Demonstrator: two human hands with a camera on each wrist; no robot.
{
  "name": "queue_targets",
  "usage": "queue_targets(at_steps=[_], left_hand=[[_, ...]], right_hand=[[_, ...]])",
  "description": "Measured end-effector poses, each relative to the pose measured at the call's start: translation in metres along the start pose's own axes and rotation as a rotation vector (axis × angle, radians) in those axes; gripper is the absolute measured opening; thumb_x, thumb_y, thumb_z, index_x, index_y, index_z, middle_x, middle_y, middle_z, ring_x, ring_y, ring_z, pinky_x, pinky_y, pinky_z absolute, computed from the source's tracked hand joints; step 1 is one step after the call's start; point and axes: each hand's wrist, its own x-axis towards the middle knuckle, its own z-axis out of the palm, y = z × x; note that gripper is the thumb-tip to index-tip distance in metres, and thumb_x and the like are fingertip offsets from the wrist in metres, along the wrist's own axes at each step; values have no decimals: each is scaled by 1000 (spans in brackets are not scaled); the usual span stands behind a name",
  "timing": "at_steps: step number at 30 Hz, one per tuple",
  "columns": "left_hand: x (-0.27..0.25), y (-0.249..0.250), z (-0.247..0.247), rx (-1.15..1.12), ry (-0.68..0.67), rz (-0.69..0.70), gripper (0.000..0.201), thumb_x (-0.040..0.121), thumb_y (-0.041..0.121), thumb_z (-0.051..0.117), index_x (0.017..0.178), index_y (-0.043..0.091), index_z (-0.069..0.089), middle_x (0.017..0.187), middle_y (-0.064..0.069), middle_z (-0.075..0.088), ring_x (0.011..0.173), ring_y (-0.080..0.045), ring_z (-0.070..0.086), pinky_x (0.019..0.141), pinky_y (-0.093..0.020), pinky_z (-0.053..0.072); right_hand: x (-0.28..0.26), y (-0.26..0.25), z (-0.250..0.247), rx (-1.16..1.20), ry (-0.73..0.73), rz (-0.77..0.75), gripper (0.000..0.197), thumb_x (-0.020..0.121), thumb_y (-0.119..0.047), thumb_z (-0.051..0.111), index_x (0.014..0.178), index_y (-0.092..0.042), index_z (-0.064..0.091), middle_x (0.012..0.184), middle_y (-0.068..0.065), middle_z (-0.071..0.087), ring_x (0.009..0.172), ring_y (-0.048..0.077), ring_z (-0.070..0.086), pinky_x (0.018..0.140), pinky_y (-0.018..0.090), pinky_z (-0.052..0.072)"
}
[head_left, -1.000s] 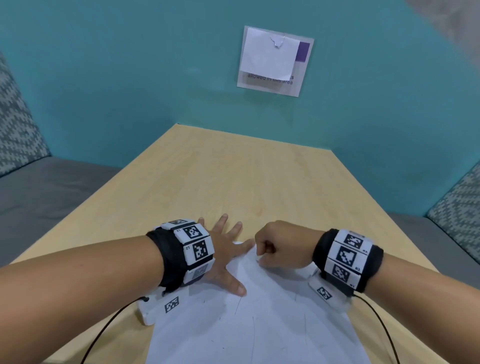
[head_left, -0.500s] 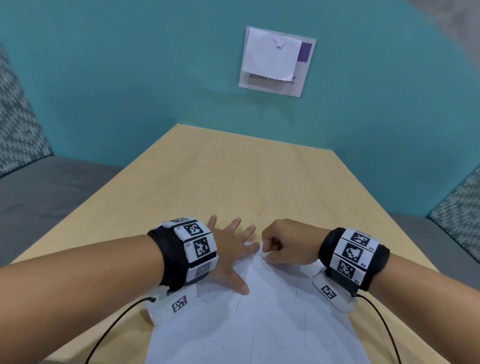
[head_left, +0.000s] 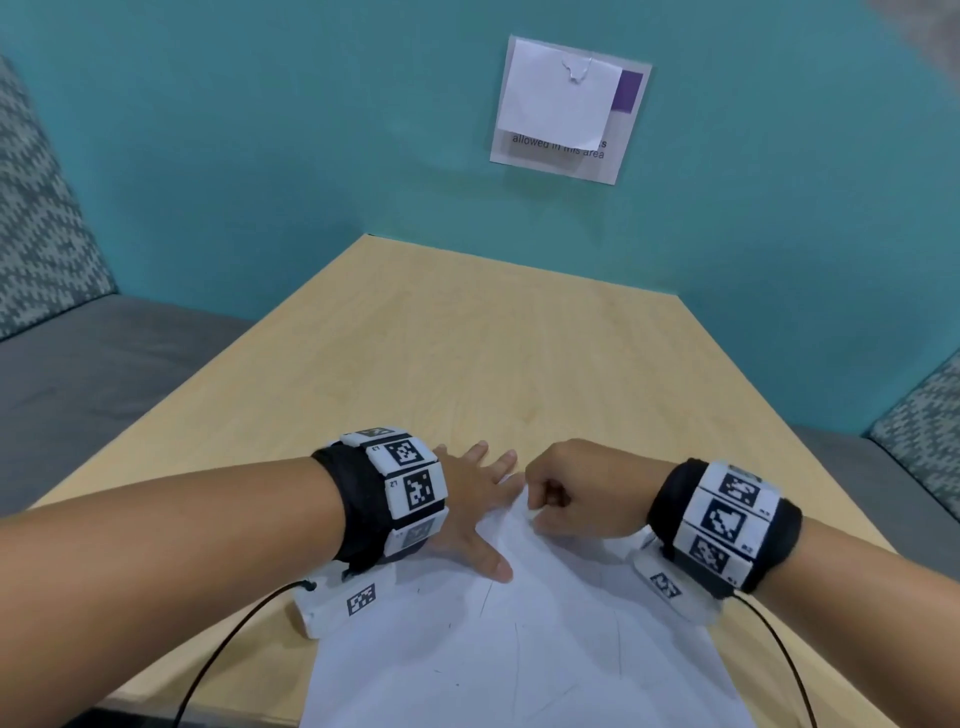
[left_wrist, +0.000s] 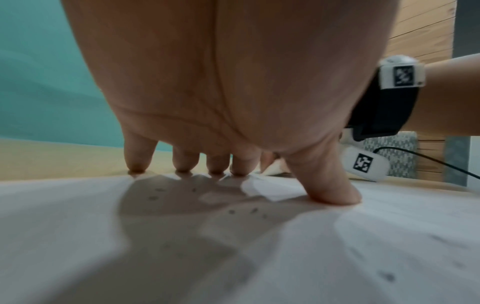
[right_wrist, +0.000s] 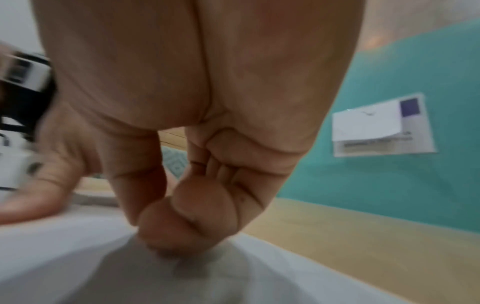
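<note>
A white sheet of paper (head_left: 519, 649) with faint creases lies on the near end of a light wooden table (head_left: 493, 338). Its far end narrows to a raised point between my hands. My left hand (head_left: 472, 504) lies flat with its fingers spread, pressing the sheet's far left part. In the left wrist view the fingertips (left_wrist: 239, 170) and thumb rest on the paper (left_wrist: 259, 246). My right hand (head_left: 576, 493) is curled into a fist at the raised point. Its thumb and bent forefinger (right_wrist: 182, 222) pinch the paper (right_wrist: 116, 267) there.
A teal wall stands behind the table, with a sign (head_left: 569, 109) partly covered by a white slip. Grey bench seats (head_left: 93, 364) with patterned cushions (head_left: 41, 218) flank the table on both sides. Black cables trail from both wrist units towards me.
Both hands have stayed at the paper's far end. The left hand has crept slightly to the right, closer to the right fist; the pinch holds.
</note>
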Motion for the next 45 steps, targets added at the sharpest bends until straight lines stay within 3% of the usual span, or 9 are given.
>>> queue_targets(at_steps=[7, 11, 15, 19, 23, 27, 38, 42, 45], left_hand=[[3, -1, 0, 23, -19, 2, 104, 89, 71, 50, 159, 25, -11, 166, 0, -20, 153, -30, -15, 120, -61, 6], [1, -1, -1, 3, -13, 5, 101, 89, 70, 51, 159, 30, -11, 166, -1, -20, 153, -30, -15, 119, -62, 6], [1, 0, -1, 49, -28, -1, 103, 89, 71, 48, 158, 25, -12, 166, 0, -20, 153, -30, -14, 120, -61, 8], [0, 0, -2, 16, -29, 3, 102, 89, 71, 50, 157, 30, -15, 166, -1, -21, 152, -31, -15, 119, -62, 7], [0, 2, -2, 66, -34, -10, 102, 90, 71, 48, 158, 24, -12, 166, 0, -20, 153, -30, -14, 120, -60, 10], [1, -1, -2, 42, -39, -13, 104, 89, 71, 49, 158, 26, -15, 166, 0, -22, 153, -30, -16, 120, -60, 7], [3, -1, 0, 62, -25, -9, 104, 89, 73, 48, 159, 24, -12, 166, 0, -20, 153, -30, -14, 120, -59, 9], [3, -2, 2, 76, 9, -3, 104, 88, 73, 48, 159, 26, -12, 167, -1, -18, 153, -31, -11, 119, -60, 12], [5, -3, 4, 83, 10, -7, 104, 88, 74, 47, 159, 24, -10, 167, -1, -17, 153, -30, -11, 119, -59, 13]], right_hand=[[1, 3, -3, 16, 29, 33, 9, 85, -22, 67, 87, -14, 67, 67, -12, 55, 58, 5, 47, 58, 20, 39], [-2, -10, 4, 5, -40, -45, 10, 86, -23, 66, 88, -13, 67, 70, -8, 58, 60, 9, 49, 60, 23, 42], [1, 4, -4, -6, 33, 51, 11, 86, -23, 65, 90, -13, 67, 67, -12, 54, 58, 4, 47, 56, 18, 37], [-4, -9, 5, -3, -40, -36, 10, 87, -23, 66, 91, -14, 67, 66, -13, 53, 58, 3, 48, 56, 16, 37], [-1, 4, -3, -1, 12, 48, 7, 86, -26, 68, 85, -20, 64, 69, -13, 56, 61, 4, 50, 59, 20, 39], [-6, -6, 5, 13, -49, -10, 11, 86, -26, 67, 89, -15, 68, 69, -12, 57, 59, 4, 50, 59, 19, 43], [-6, 7, -4, 87, -13, 83, 12, 85, -24, 68, 86, -13, 68, 68, -5, 64, 54, 6, 50, 57, 21, 44], [-8, 1, 4, 50, -41, 32, 11, 84, -26, 68, 84, -15, 66, 65, -10, 57, 55, 5, 47, 57, 19, 41], [-7, 9, -2, 98, -14, 85, 11, 83, -24, 68, 85, -13, 68, 70, 2, 69, 53, 5, 51, 57, 22, 45]])
